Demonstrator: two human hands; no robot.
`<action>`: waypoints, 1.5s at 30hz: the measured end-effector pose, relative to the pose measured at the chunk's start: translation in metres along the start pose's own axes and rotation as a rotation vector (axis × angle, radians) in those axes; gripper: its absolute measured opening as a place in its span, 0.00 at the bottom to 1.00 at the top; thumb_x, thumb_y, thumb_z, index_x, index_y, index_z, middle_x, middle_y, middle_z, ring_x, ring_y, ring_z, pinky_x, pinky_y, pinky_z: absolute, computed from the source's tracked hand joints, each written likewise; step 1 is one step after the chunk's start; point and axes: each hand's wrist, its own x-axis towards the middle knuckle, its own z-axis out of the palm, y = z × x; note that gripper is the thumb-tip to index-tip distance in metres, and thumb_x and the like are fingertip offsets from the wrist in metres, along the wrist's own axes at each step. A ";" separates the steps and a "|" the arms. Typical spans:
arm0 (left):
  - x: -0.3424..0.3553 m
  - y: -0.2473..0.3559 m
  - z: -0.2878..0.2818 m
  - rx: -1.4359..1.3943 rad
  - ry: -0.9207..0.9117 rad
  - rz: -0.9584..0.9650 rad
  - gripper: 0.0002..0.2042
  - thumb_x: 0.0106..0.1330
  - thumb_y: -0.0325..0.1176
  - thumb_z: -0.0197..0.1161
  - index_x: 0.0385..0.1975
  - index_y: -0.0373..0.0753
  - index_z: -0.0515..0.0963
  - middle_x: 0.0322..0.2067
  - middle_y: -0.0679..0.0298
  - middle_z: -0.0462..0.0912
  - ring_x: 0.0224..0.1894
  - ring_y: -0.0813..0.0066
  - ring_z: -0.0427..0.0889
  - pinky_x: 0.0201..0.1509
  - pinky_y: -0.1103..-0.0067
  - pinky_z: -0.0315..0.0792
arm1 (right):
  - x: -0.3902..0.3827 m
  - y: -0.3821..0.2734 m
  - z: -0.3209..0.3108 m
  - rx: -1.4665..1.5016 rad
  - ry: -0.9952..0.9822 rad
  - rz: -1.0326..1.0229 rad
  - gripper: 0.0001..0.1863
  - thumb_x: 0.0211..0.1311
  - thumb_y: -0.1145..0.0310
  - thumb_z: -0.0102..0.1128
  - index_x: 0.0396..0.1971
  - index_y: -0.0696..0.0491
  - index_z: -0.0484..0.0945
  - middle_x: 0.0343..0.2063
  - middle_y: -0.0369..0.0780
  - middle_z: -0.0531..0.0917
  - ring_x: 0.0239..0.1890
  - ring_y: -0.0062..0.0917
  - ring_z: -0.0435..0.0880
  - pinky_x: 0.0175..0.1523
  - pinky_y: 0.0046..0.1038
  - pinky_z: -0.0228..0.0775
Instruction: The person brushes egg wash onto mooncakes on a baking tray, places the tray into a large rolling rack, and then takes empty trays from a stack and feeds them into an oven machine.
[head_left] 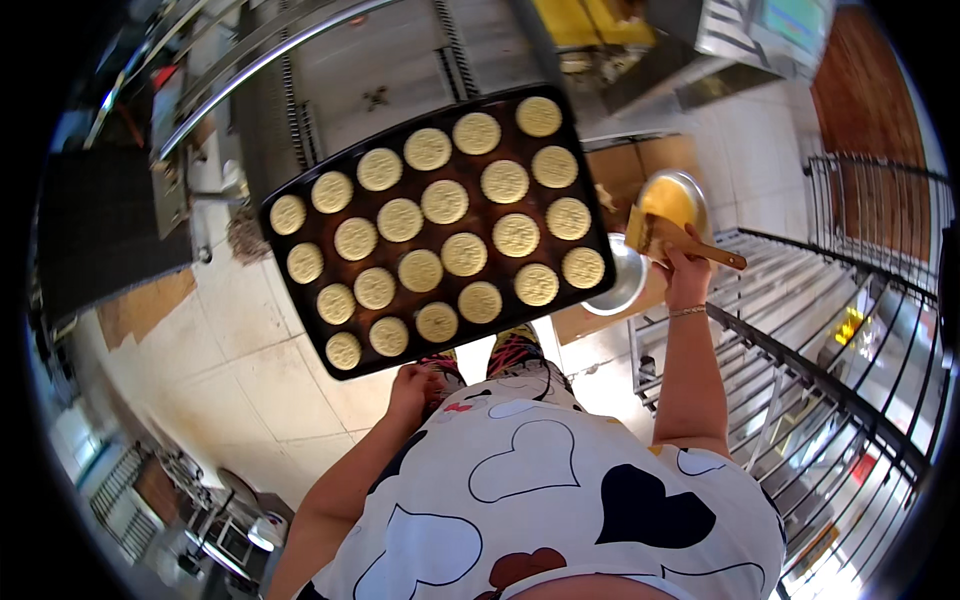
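Observation:
In my right hand (pixel 684 270) is a flat wooden-handled pastry brush (pixel 718 253), the fingers closed around it. Its bristle end lies over the near side of a metal bowl (pixel 700 195) with yellow liquid in it. To the left, a dark baking tray (pixel 385 335) carries rows of round, pale, patterned pastries (pixel 445 201). My left hand (pixel 408 393) is just below the tray's near edge, at my front. Its fingers are partly hidden, and I cannot tell whether they touch the tray.
A second metal bowl (pixel 625 278) stands beside the first, with brown cardboard (pixel 590 318) under it. Beyond the tray is a metal oven-like unit (pixel 365 60) with a shiny bar (pixel 262 62). A black wire rack (pixel 790 345) stands close on my right. Pale tiles (pixel 240 370) cover the floor.

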 end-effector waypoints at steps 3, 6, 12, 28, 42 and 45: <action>-0.001 -0.015 -0.038 0.198 -0.029 0.070 0.07 0.62 0.29 0.55 0.36 0.37 0.66 0.30 0.62 0.74 0.28 0.73 0.77 0.28 0.79 0.72 | -0.024 -0.001 0.106 0.041 -0.271 0.082 0.29 0.53 0.76 0.58 0.57 0.51 0.64 0.42 0.36 0.77 0.39 0.21 0.78 0.30 0.22 0.77; -0.010 -0.014 -0.069 0.255 0.053 0.072 0.08 0.61 0.29 0.55 0.37 0.37 0.66 0.29 0.62 0.74 0.27 0.75 0.76 0.25 0.82 0.70 | -0.057 0.007 0.223 0.056 -0.485 0.020 0.25 0.55 0.75 0.57 0.55 0.54 0.66 0.42 0.37 0.77 0.38 0.21 0.79 0.28 0.20 0.77; -0.033 -0.004 -0.113 0.192 0.169 0.021 0.08 0.61 0.29 0.54 0.38 0.37 0.66 0.32 0.61 0.75 0.29 0.75 0.76 0.30 0.80 0.69 | -0.083 0.039 0.367 -0.048 -0.601 -0.058 0.26 0.56 0.74 0.54 0.57 0.54 0.63 0.42 0.40 0.76 0.35 0.24 0.81 0.25 0.21 0.79; -0.015 -0.010 -0.172 0.071 0.160 0.080 0.09 0.61 0.28 0.54 0.39 0.36 0.66 0.35 0.60 0.75 0.34 0.71 0.78 0.36 0.76 0.70 | -0.092 0.100 0.416 -0.306 -0.553 -0.521 0.22 0.55 0.71 0.57 0.52 0.56 0.68 0.34 0.40 0.81 0.31 0.20 0.81 0.25 0.22 0.77; -0.018 -0.032 -0.209 0.066 0.192 0.053 0.08 0.60 0.29 0.55 0.37 0.39 0.67 0.32 0.63 0.77 0.33 0.74 0.79 0.34 0.78 0.68 | -0.010 0.011 0.298 -0.579 0.002 -0.645 0.19 0.52 0.70 0.57 0.45 0.60 0.72 0.33 0.49 0.82 0.30 0.27 0.84 0.27 0.27 0.76; -0.019 -0.017 -0.201 0.121 0.187 0.085 0.07 0.60 0.29 0.54 0.37 0.39 0.67 0.32 0.63 0.76 0.33 0.74 0.79 0.34 0.78 0.68 | -0.063 0.063 0.340 -0.530 -0.308 -0.451 0.16 0.54 0.60 0.58 0.28 0.60 0.77 0.19 0.43 0.81 0.27 0.33 0.82 0.30 0.33 0.73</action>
